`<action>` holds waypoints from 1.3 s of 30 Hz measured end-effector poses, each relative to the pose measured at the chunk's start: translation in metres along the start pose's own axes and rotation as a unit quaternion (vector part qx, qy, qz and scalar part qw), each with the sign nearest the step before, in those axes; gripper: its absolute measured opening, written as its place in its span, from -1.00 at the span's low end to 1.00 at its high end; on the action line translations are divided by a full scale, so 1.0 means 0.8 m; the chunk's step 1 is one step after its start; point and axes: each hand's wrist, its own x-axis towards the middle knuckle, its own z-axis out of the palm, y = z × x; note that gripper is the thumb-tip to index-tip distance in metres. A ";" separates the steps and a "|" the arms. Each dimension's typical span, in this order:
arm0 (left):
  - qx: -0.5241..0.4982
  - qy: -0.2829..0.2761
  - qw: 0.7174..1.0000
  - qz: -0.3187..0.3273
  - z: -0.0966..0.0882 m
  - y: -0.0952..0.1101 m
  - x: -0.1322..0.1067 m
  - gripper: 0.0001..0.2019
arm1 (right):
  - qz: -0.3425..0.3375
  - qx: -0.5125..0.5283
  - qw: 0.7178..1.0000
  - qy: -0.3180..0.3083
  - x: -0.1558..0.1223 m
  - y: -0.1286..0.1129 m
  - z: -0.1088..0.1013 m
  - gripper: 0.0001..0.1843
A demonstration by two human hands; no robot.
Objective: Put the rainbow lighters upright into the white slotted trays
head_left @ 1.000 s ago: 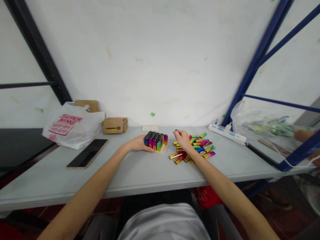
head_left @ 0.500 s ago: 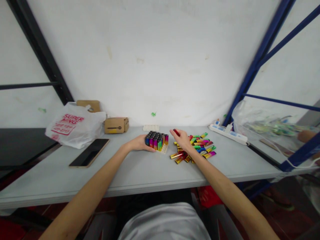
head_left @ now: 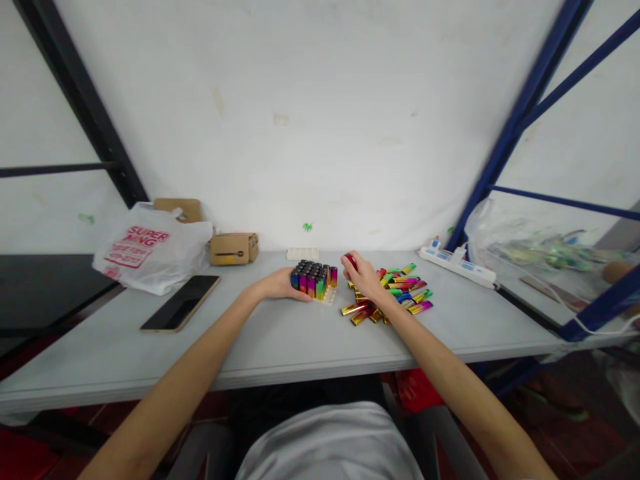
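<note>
My left hand [head_left: 278, 285] curves around the left side of a block of upright lighters [head_left: 311, 280], thumb along the front, the other fingers mostly hidden. Shiny colour-graded bodies and black tops show on these lighters. They stand packed in a pale slotted tray [head_left: 329, 296], whose front right slots hold nothing. To the right of the tray my right hand [head_left: 363, 277] is closed on a dark red lighter [head_left: 352, 261], raised a little above the table. Beneath and beside my right wrist lies a loose heap of metallic lighters [head_left: 405, 287] in gold, red, green, blue and purple.
A second pale tray [head_left: 303, 254] lies by the wall. On the left are a phone or tablet [head_left: 181, 304], a white plastic bag [head_left: 150, 250] and a cardboard box [head_left: 233, 249]. A power strip [head_left: 457, 267] and blue rack frame [head_left: 500, 153] stand right.
My right hand has turned slightly, with the red lighter still in its fingers. The left hand stays at the packed lighters. The whole view has shifted very slightly.
</note>
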 end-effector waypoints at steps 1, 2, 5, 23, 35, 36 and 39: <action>0.000 -0.001 1.000 0.001 0.000 -0.001 0.001 -0.20 | -0.017 -0.007 1.000 -0.007 -0.001 -0.002 -0.001 -0.61; 0.001 -0.002 1.000 0.005 0.001 -0.003 0.001 -0.20 | -0.041 -0.017 0.999 -0.011 -0.001 -0.003 -0.002 -0.61; 0.002 0.001 1.000 0.019 0.002 -0.008 0.003 -0.20 | -0.127 -0.057 0.990 0.003 0.000 -0.006 -0.006 -0.60; 0.005 0.001 1.000 0.013 0.003 -0.005 0.003 -0.23 | -0.129 -0.117 0.980 -0.100 -0.003 -0.001 -0.008 -0.72; 0.004 -0.001 1.000 0.002 0.000 0.004 -0.001 -0.23 | -0.068 -0.234 0.965 -0.100 0.001 -0.002 0.008 -0.60; 0.004 -0.002 1.000 0.002 0.000 0.005 -0.002 -0.24 | -0.061 -0.248 0.961 -0.102 0.001 -0.002 0.008 -0.57; 0.009 0.000 1.000 -0.001 -0.001 0.009 -0.003 -0.22 | -0.058 -0.240 0.960 -0.129 0.002 0.004 -0.001 -0.48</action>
